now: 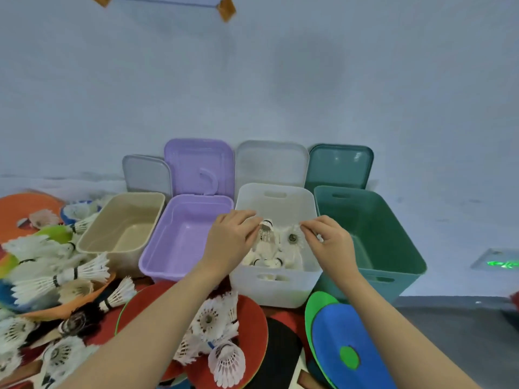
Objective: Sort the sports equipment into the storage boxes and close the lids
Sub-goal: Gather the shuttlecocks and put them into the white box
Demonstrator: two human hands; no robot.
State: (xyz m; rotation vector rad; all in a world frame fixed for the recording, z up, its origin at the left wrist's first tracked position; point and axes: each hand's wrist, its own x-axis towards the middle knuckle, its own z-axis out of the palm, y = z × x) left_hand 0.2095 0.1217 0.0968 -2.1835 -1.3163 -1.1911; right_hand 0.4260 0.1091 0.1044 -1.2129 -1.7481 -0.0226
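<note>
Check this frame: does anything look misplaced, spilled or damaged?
Nothing looks damaged. Four boxes stand open, lids propped behind them. Only the white box holds shuttlecocks; both hands hold one over it, left hand, right hand. The heap of shuttlecocks and paddles at left is simply unsorted.

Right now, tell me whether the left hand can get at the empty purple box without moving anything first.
Probably yes. The left hand pinches a shuttlecock over the white box, and the purple box stands right beside it, lid off and open on top. Nothing lies between them. The hand should drop its shuttlecock first.
</note>
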